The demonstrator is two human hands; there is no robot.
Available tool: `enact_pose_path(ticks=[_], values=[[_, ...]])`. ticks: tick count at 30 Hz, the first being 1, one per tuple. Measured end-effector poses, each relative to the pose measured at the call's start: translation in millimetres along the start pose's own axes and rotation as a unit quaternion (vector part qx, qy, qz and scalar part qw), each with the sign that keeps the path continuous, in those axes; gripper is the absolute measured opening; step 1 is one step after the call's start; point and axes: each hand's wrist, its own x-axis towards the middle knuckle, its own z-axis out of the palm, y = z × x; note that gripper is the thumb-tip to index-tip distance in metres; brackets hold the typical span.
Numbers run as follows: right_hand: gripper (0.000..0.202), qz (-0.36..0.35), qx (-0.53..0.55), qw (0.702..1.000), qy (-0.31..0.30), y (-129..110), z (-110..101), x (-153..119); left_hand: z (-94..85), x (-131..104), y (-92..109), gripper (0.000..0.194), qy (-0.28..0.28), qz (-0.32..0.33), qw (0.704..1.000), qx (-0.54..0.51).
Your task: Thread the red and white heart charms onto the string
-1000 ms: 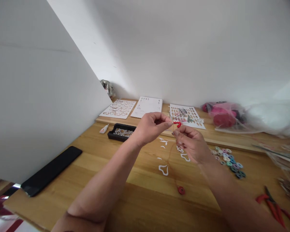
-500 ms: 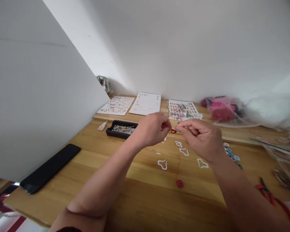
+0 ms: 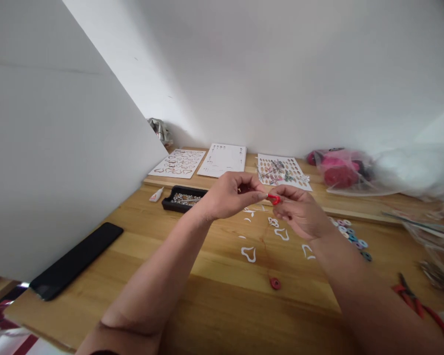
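My left hand and my right hand meet above the table, both with fingers pinched. Between their fingertips is a small red piece; its exact shape is partly covered by the fingers. A fine red thread trails below the hands to a small red bobbin lying on the wood. White petal-shaped outline cutouts lie under the hands, with a small flower-shaped cutout farther back.
A black tray of beads and a small white glue bottle sit left. Coloured bobbins lie right, past them red-handled pliers. Pattern sheets line the back ledge. A black phone-like slab lies left, by a white panel.
My hands have come closer together, and the red piece now sits tight between both sets of fingertips. The thread below has shifted slightly left.
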Motion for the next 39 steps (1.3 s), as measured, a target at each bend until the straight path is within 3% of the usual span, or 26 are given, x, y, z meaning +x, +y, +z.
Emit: enact_pose_path(ticks=[4,7,12,15,20,24,29,34,39], values=[[0.022,0.032,0.035,0.999,-0.006,6,9,-1,2.3,3,-1,0.014,0.091,-0.017,0.996,0.001],[0.024,0.018,0.003,1.000,0.003,8,12,-1,4.2,5,-3,0.012,0.148,-0.015,0.987,0.067],[0.022,-0.083,-0.184,0.979,0.020,1,12,-8,8.3,5,-12,0.008,0.202,0.053,0.949,0.237],[0.022,-0.136,-0.266,0.954,0.023,-9,10,-14,11.4,3,-14,0.010,0.165,0.080,0.931,0.315],[0.018,-0.149,-0.300,0.941,0.056,-16,-2,-13,14.6,-2,-5,0.020,0.019,0.133,0.914,0.382],[0.017,-0.143,-0.279,0.947,0.063,-13,-12,-6,10.8,-6,5,0.017,-0.022,0.151,0.938,0.313],[0.024,-0.042,-0.118,0.992,0.025,-5,-11,2,2.2,-6,9,0.008,-0.022,0.121,0.977,0.172],[0.028,0.013,-0.013,1.000,0.006,8,0,3,0.8,-1,-1,0.013,0.050,0.060,0.995,0.057],[0.029,0.009,-0.051,0.999,-0.015,13,8,-1,3.0,5,-8,0.011,0.152,0.021,0.985,0.083]])
